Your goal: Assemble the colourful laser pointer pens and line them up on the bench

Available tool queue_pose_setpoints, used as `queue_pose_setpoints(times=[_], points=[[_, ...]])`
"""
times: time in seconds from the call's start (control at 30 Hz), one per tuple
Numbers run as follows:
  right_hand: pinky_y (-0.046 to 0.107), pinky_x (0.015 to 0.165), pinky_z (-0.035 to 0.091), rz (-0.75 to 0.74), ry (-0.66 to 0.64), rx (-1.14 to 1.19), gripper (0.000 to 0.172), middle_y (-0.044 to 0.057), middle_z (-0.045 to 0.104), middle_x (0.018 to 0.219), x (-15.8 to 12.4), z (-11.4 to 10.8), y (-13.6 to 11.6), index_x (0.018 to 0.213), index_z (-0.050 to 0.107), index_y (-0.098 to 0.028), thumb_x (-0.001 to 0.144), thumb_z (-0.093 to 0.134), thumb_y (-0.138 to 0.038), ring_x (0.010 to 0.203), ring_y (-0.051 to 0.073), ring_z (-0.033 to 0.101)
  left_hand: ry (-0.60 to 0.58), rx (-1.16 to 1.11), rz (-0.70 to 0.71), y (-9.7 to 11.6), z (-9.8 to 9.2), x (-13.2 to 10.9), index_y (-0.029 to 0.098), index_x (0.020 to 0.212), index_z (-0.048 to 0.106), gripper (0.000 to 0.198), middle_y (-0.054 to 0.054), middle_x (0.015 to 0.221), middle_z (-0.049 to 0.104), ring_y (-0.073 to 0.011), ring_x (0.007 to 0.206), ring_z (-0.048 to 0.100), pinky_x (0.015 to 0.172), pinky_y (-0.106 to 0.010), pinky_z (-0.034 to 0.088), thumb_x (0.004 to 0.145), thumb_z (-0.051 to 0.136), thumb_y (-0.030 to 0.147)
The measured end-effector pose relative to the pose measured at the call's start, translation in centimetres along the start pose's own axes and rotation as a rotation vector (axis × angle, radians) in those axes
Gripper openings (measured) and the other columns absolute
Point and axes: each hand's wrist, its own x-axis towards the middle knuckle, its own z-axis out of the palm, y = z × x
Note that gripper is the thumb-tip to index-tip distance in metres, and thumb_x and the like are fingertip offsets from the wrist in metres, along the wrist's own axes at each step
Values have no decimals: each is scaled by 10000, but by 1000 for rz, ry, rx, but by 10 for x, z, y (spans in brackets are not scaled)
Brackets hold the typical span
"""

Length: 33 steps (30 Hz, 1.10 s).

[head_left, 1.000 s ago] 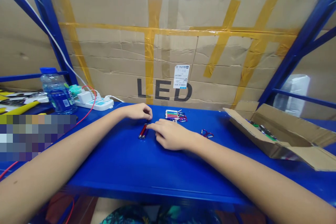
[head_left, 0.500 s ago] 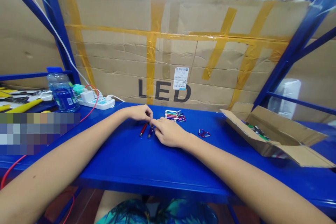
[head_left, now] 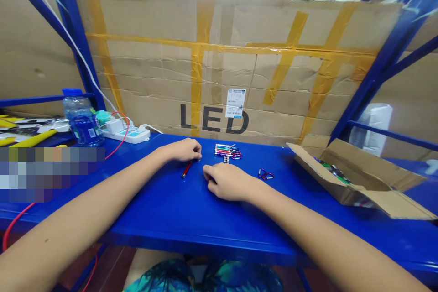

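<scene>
My left hand (head_left: 186,149) is closed in a pinch above the blue table (head_left: 164,205), with a tiny shiny piece at its fingertips. Just below those fingers, a slim red metal tube (head_left: 186,169) with a silver end lies on the table. A short way to the right, my right hand (head_left: 227,182) is curled shut, and whatever it holds is hidden. Beyond it lies a row of coloured metal tubes (head_left: 223,150) with small carabiners at their right end. Small silver round pieces (head_left: 226,159) sit in front of that row. Two red carabiners (head_left: 265,174) rest farther right.
An open cardboard box (head_left: 362,178) with green and dark items stands at the right. At the left are a bottle (head_left: 81,118) of blue liquid, a white power strip (head_left: 133,134) and a red cable (head_left: 119,146). A cardboard sheet (head_left: 153,73) walls off the back.
My hands have parted, the right moving slightly right and toward me. The dark purple tube beside the red one is no longer visible. The silver pieces have come into view.
</scene>
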Motion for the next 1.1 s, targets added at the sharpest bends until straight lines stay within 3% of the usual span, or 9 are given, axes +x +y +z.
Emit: queue_pose_setpoints(times=[0.27, 0.4, 0.53, 0.67, 0.8, 0.93, 1.1], points=[[245, 554, 297, -5, -83, 123, 85, 29, 653, 835, -14, -10, 10, 903, 553, -209, 836, 503, -195, 701, 158, 552, -23, 3, -7, -4, -1, 0, 185, 798, 688, 150, -31, 787, 698, -154, 706, 596, 616, -237, 385, 816, 570, 275], [253, 569, 306, -16, -71, 67, 102, 49, 657, 851, -13, -6, 7, 922, 569, -204, 855, 492, -211, 707, 168, 559, 87, -5, 20, 6, -4, -1, 184, 824, 681, 189, -29, 801, 699, -154, 711, 592, 642, -246, 386, 852, 523, 285], [257, 563, 298, 39, -96, 38, 130, 57, 672, 857, -14, -13, 7, 931, 594, -206, 849, 495, -223, 691, 170, 558, 201, 20, 174, 24, 1, 3, 175, 925, 680, 212, -48, 914, 703, -172, 822, 610, 747, -265, 413, 883, 483, 241], [264, 526, 275, 143, -130, 31, 90, 53, 674, 812, -20, -33, 28, 841, 591, -200, 819, 505, -217, 639, 162, 533, 229, 166, 330, 41, 14, 9, 149, 1007, 673, 231, -109, 1044, 672, -231, 982, 593, 859, -326, 425, 895, 477, 199], [263, 522, 281, 322, -65, 49, 88, 43, 655, 774, -31, -48, 58, 804, 564, -200, 814, 478, -182, 615, 149, 533, 234, 238, 419, 51, 25, 11, 176, 1004, 677, 229, -102, 1052, 663, -235, 1001, 579, 884, -348, 427, 906, 470, 186], [256, 525, 295, 386, -38, 82, 53, 49, 654, 811, -36, -45, 75, 779, 555, -193, 799, 511, -174, 645, 147, 549, 227, 243, 450, 56, 31, 11, 207, 1028, 686, 249, -80, 1039, 684, -231, 1019, 583, 903, -350, 418, 899, 475, 175], [249, 502, 323, 398, -83, 151, 112, 46, 643, 813, -34, -36, 75, 920, 528, -196, 809, 514, -203, 564, 134, 529, 197, 312, 456, 57, 35, 15, 223, 1081, 681, 267, -76, 1059, 693, -251, 1048, 586, 865, -363, 417, 899, 487, 196]])
